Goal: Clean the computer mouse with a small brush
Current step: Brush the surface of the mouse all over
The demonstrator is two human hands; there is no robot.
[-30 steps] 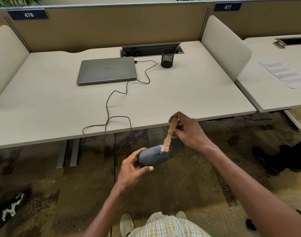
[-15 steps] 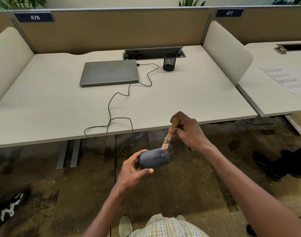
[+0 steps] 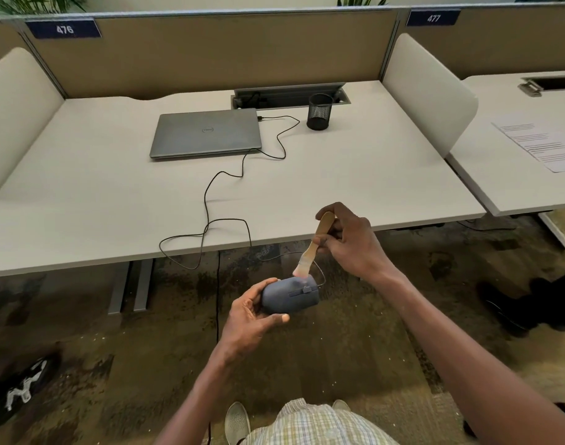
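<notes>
A dark grey wired computer mouse [image 3: 289, 295] is held in the air in front of the desk edge, gripped from its rear by my left hand [image 3: 254, 319]. Its buttons and scroll wheel face up and to the right. My right hand [image 3: 352, 242] pinches the wooden handle of a small brush [image 3: 316, 244]. The pale bristles point down and touch the top front of the mouse near the wheel. The thin mouse cable [image 3: 210, 200] runs from the mouse up over the desk to the laptop.
A closed grey laptop [image 3: 207, 133] and a black mesh pen cup [image 3: 319, 111] stand on the white desk [image 3: 82, 187]. A sheet of paper [image 3: 544, 146] lies on the neighbouring desk. Another person's dark shoes [image 3: 515, 303] rest on the carpet at right.
The view has tilted slightly, so the desk sits lower in the frame. The brush tip has shifted a little across the top front of the mouse. Both hands keep their grips.
</notes>
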